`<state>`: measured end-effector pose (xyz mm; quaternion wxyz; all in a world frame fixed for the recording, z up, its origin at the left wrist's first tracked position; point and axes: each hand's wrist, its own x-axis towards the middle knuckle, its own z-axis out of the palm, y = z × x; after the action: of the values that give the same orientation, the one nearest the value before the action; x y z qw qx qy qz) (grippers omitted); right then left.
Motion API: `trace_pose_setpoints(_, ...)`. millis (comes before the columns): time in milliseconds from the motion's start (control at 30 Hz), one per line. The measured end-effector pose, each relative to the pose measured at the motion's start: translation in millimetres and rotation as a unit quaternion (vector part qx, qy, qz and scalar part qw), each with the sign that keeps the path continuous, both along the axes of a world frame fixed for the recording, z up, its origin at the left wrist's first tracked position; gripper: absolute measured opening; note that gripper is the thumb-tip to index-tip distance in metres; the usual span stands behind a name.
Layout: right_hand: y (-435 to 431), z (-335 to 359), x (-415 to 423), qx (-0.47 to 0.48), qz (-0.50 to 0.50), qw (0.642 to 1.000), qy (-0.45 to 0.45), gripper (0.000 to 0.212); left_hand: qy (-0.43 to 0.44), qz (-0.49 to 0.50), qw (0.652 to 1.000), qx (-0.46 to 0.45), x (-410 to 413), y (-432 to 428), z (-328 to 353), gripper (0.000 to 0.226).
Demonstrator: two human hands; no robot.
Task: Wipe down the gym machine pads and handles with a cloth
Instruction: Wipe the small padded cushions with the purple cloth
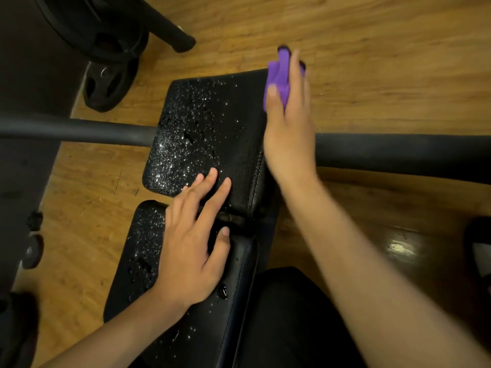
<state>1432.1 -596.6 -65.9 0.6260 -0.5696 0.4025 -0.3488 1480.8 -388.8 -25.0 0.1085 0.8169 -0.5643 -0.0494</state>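
Two black leather pads lie end to end: the far pad [212, 123] and the near pad [148, 256], both speckled with water droplets on their left parts. My left hand [194, 251] rests flat with straight spread fingers across the gap between them. At the far pad's right edge, my right hand [288, 128] presses a purple cloth [277, 75] with straight fingers; the hand is motion-blurred. A black padded bar passes under the far pad, showing as a left handle [79, 128] and a right handle [398, 152].
Black weight plates [109, 83] and a black post [170, 30] stand on the wooden floor [372, 75] at the upper left. A dark machine frame runs down the left edge. My dark-clothed knee [292, 314] sits at the bottom centre.
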Motion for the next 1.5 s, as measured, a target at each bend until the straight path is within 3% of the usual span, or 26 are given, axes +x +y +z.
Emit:
trace_pose_setpoints(200,125,7,-43,-0.015,0.000,1.000,0.014,0.059,0.005,0.008,1.000,0.009,0,0,-1,0.061)
trace_pose_setpoints(467,-21,6,8,-0.010,0.013,0.999,0.028,0.058,0.003,0.004,1.000,0.001,0,0,-1,0.059)
trace_pose_setpoints(633,53,0,-18,-0.085,-0.009,0.996,0.030,0.058,0.002,0.003,1.000,0.002,0,0,-1,0.061)
trace_pose_setpoints(733,116,1,-34,-0.043,-0.002,0.999,0.024,0.059,0.005,0.006,1.000,0.004,2,2,-1,0.062)
trace_pose_setpoints(1033,-22,6,4,-0.029,0.026,0.998,0.052,0.058,0.000,0.002,1.000,-0.017,1,3,-4,0.061)
trace_pose_setpoints(1300,136,9,-50,-0.047,0.018,0.998,0.041,0.064,-0.002,0.009,1.000,-0.002,2,3,-3,0.065)
trace_pose_setpoints(1400,117,9,-42,-0.061,0.022,0.995,0.078,0.064,0.003,0.005,1.000,-0.001,2,4,-2,0.066)
trace_pose_setpoints(1500,44,13,-14,-0.087,0.042,0.982,0.161,0.063,-0.004,0.003,1.000,-0.001,2,4,-1,0.065)
